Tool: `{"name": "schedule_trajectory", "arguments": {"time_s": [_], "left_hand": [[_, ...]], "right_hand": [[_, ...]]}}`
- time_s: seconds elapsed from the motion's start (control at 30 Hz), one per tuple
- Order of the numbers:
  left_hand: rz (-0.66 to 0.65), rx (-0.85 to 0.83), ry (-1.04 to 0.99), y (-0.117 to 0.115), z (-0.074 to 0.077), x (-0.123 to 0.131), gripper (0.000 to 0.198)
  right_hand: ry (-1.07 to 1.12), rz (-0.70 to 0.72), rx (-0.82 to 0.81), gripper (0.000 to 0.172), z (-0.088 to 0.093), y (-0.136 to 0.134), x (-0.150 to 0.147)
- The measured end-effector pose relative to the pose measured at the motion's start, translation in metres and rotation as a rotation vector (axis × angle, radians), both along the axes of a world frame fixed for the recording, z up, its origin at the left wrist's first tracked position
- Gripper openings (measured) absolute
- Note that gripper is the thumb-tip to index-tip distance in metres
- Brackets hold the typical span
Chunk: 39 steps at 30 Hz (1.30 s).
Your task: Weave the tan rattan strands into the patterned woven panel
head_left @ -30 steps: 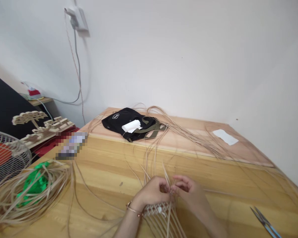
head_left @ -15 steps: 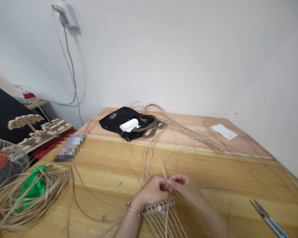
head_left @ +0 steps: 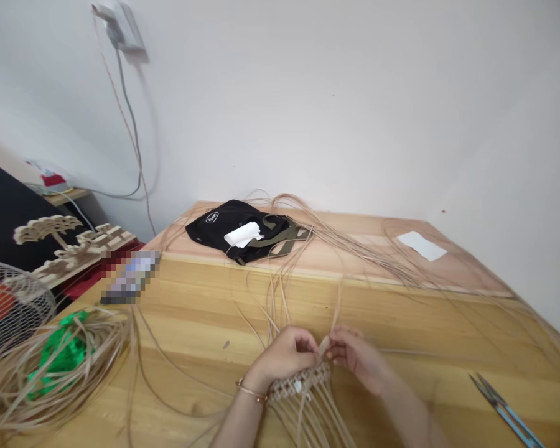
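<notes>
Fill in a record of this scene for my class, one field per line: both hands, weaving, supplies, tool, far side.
Left hand: thumb and fingers pinched at a flat strand, bracelet on wrist
Right hand: fingertips beside that strand, exact grip unclear
Weaving: narrow lattice strip, long strands extending towards the wearer
Supplies: coil of pale strands with green wrapping, at left
Tool: blue-handled scissors, lying at right
Far side: black bag, white sheet

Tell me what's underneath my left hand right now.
Below your left hand, part of the woven band shows, with pale strands running from it toward you over the wooden table. Whatever lies directly beneath the palm is covered and can't be seen.
</notes>
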<state>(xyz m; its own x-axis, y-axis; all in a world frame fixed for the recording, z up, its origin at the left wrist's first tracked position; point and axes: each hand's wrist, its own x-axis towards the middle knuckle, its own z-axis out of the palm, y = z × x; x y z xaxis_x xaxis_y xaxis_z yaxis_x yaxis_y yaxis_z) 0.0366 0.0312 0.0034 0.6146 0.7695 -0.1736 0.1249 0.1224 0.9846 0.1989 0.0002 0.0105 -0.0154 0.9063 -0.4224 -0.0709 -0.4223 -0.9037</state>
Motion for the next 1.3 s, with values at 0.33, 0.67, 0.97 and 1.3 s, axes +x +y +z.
{"name": "schedule_trajectory", "arguments": {"time_s": [0.33,0.67,0.97,1.3], "left_hand": [[-0.052,0.049,0.025,0.0,0.0,-0.001,0.008],[-0.044,0.101,-0.014,-0.001,0.001,-0.001,0.009],[-0.017,0.101,0.03,-0.002,0.006,0.0,0.006],[-0.034,-0.001,-0.041,-0.001,0.003,0.0,0.011]], "right_hand": [[-0.265,0.068,0.409,0.012,0.007,-0.015,0.005],[-0.612,0.161,0.354,0.015,0.018,-0.004,-0.006],[-0.429,0.051,0.179,0.021,0.014,-0.005,-0.004],[-0.27,0.002,0.154,0.016,0.011,-0.006,-0.009]]}}
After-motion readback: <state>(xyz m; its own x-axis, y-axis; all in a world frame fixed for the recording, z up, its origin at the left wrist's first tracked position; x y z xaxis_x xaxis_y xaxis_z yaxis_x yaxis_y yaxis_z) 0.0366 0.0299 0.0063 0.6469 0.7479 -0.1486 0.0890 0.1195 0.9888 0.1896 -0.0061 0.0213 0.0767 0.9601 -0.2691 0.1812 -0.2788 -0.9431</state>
